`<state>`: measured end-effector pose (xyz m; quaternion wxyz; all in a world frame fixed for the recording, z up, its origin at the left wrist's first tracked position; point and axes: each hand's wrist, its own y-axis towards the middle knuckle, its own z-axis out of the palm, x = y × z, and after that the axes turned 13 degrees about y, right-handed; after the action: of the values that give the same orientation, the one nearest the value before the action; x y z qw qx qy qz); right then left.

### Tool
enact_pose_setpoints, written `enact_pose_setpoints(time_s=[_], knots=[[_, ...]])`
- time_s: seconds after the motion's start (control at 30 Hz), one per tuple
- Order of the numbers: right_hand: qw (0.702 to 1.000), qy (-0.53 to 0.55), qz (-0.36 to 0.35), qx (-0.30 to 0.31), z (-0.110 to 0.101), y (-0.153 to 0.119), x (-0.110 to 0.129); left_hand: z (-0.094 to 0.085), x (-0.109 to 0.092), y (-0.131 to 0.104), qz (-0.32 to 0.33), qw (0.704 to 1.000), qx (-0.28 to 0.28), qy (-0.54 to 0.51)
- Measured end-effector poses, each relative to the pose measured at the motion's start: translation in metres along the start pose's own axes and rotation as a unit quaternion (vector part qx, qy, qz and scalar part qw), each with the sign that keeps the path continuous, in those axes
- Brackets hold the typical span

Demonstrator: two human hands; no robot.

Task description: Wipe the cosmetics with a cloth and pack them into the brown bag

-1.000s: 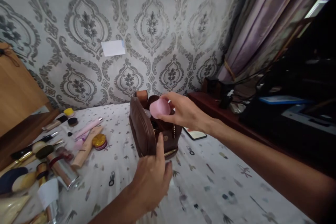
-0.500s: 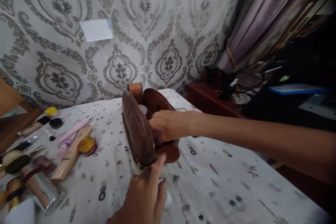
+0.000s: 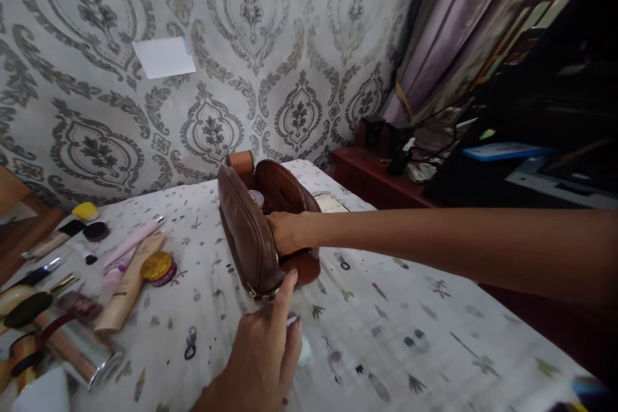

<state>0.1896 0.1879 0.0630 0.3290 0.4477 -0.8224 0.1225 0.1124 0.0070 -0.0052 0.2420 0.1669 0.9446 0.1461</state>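
A brown zippered makeup bag (image 3: 241, 225) stands wide unzipped on the patterned white cloth (image 3: 381, 328). My right hand (image 3: 290, 232) reaches inside it; its fingers are hidden by the bag's wall. In front, my left hand (image 3: 258, 351) has its index finger stretched to the bag's near lower corner. A small white object (image 3: 304, 349) shows under that hand's curled fingers, mostly covered, its kind unclear. Behind my right hand, a round pale lid (image 3: 255, 196) is visible within the bag.
Several cosmetics lie at the left: a beige tube (image 3: 130, 283), a gold-lidded jar (image 3: 158, 268), a pink tube (image 3: 132, 241) and a silver-ended cylinder (image 3: 80, 347). A pale card-like thing (image 3: 331, 201) is behind the bag. A dark red wooden surface (image 3: 381, 174) stands beyond at right.
My right hand has sunk a little deeper into the bag. The view has shifted slightly, and the left hand keeps its finger at the bag's corner.
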Motion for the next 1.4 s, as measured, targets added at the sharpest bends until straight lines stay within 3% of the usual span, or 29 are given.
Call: enact_pose_setpoints(time_s=[0.1,0.2,0.4,0.57,0.67,0.77,0.9,1.03,1.23,1.4], knots=[[0.998,-0.033,0.016,0.055,-0.007,0.001,0.001,0.001,0.0,-0.001,-0.003,1.0,0.001,0.0],[0.996,-0.044,0.021,0.071,-0.027,0.0,0.011,0.002,0.002,-0.002,0.0,1.0,0.003,0.002],[0.988,-0.119,-0.089,0.038,-0.076,-0.021,0.044,0.004,0.004,-0.002,0.016,0.999,-0.017,0.028],[0.973,-0.201,-0.117,-0.003,-0.095,-0.053,0.042,0.007,0.007,-0.005,0.008,0.999,-0.011,0.044],[0.972,-0.206,-0.106,-0.028,-0.096,-0.071,0.036,0.007,0.005,-0.005,0.002,1.0,-0.008,0.029],[0.967,-0.202,-0.139,-0.066,-0.093,-0.084,0.029,0.006,0.004,-0.004,0.008,1.0,-0.015,0.02],[0.959,-0.172,-0.194,-0.112,-0.087,-0.092,0.023,0.007,0.005,-0.003,0.016,1.0,-0.01,0.016],[0.954,-0.147,-0.205,-0.161,-0.085,-0.097,0.026,0.005,0.003,0.001,0.031,0.999,-0.032,0.002],[0.946,-0.078,-0.191,-0.252,-0.077,-0.114,0.041,-0.016,-0.009,0.001,0.041,0.997,-0.052,0.045],[0.935,-0.019,-0.238,-0.263,-0.046,-0.12,0.059,-0.034,-0.004,-0.013,0.063,0.991,-0.015,0.116]])
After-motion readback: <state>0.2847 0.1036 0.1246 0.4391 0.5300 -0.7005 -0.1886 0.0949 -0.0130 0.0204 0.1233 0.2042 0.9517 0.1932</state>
